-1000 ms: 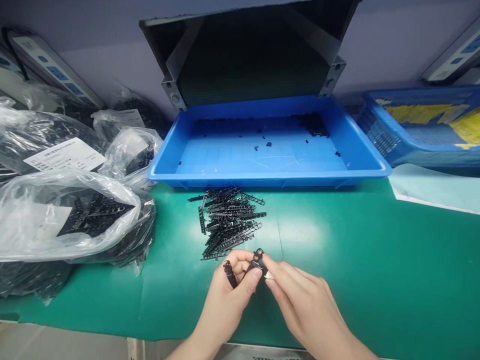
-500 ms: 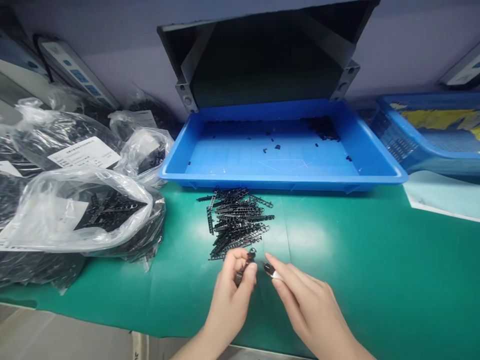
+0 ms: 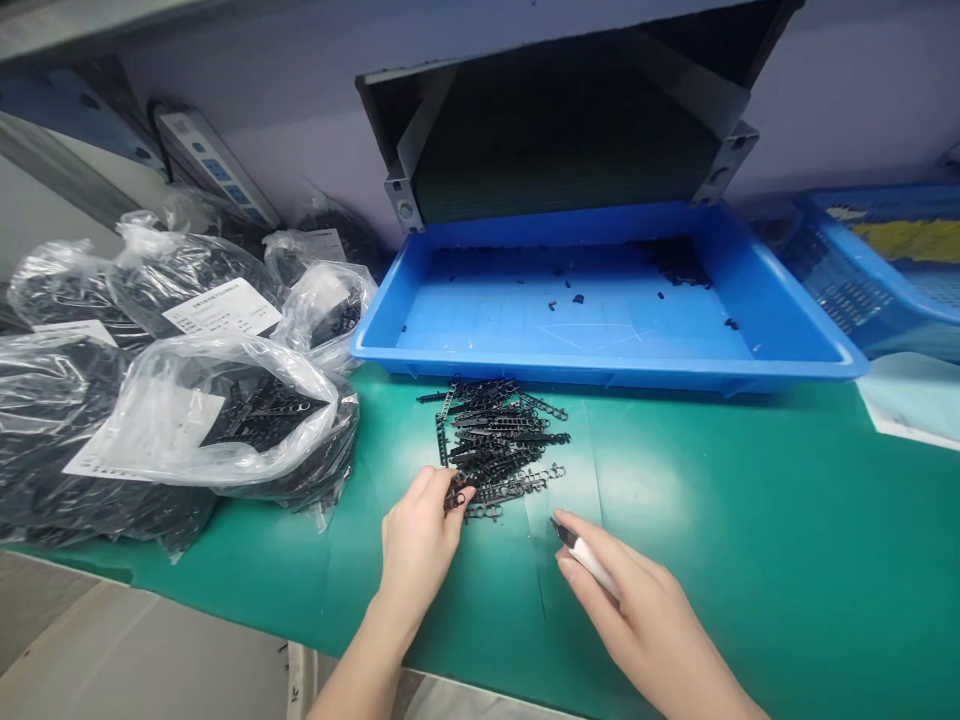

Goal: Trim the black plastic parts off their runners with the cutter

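A pile of thin black ladder-like strips lies on the green table mat, in front of the blue tray. At the pile's near left edge my left hand is closed, with a black strip pinched between thumb and fingers; part of the strip is hidden by the fingers. To the right, apart from the pile, my right hand is closed on a white-handled tool with a dark tip pointing up and left.
The blue tray holds scattered small black pieces. Plastic bags of black parts crowd the left side. A blue basket with something yellow stands at the right, above a pale sheet. A power strip leans behind the bags.
My left hand has moved left and up to the pile's near edge. My right hand has drawn away from it, showing more of the white handle. The view has shifted left.
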Tool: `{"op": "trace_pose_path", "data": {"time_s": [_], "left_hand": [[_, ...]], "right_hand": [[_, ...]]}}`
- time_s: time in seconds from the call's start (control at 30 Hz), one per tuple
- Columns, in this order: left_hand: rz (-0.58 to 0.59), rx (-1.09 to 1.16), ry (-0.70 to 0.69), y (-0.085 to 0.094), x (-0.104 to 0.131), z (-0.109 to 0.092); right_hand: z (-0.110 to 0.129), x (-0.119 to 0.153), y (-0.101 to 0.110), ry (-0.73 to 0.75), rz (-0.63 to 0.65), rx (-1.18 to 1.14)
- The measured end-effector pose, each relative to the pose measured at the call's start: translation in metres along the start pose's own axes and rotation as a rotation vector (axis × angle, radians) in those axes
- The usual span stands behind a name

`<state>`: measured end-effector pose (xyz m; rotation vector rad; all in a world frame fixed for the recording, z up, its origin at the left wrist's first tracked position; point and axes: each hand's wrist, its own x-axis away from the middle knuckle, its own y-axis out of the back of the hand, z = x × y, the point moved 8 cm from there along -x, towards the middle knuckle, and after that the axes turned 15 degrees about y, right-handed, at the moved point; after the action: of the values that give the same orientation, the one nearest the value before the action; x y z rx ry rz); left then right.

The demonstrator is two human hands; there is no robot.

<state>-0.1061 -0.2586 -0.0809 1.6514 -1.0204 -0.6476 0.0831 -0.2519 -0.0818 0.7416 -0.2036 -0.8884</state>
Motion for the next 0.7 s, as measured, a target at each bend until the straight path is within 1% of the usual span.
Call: {"op": "trace_pose_path", "data": {"time_s": [0.07,0.1,0.17,0.23,0.3,0.37,0.4,0.47,0.53,0.57,0.7], "left_hand": [[-0.031,0.091,-0.033,0.007,0.003,-0.001],[-0.027,0.152,-0.049,0.010,0.005,-0.003],[0.055,0.289,-0.060,0.012,0.011,-0.007],[0.219,0.417,0.004,0.005,0.017,-0.010],[0.431,0.564,0.109,-0.007,0.025,-0.013],[0.612,0.755,0.211,-0.020,0.034,-0.017],[0.684,0.862,0.252,-0.025,0.038,-0.019],[0.787,1.037,0.319,-0.034,0.043,-0.022],[0.843,1.131,0.344,-0.039,0.046,-0.025],[0.855,1.144,0.339,-0.041,0.047,-0.026],[0.841,1.116,0.279,-0.042,0.048,-0.027]], "right_hand": [[-0.002,-0.001,0.000,-0.023,0.008,-0.032],[-0.003,-0.002,0.000,-0.040,0.007,-0.053],[-0.004,-0.005,0.000,-0.078,0.003,-0.112],[-0.002,-0.008,-0.001,-0.097,0.006,-0.188],[0.002,-0.011,-0.001,-0.082,0.017,-0.234],[0.007,-0.013,-0.002,-0.047,0.041,-0.231],[0.010,-0.012,-0.002,-0.026,0.057,-0.215],[0.013,-0.011,-0.004,0.011,0.095,-0.173],[0.016,-0.008,-0.006,0.046,0.120,-0.115],[0.017,-0.007,-0.006,0.062,0.125,-0.082],[0.019,-0.005,-0.005,0.121,0.109,0.018]]}}
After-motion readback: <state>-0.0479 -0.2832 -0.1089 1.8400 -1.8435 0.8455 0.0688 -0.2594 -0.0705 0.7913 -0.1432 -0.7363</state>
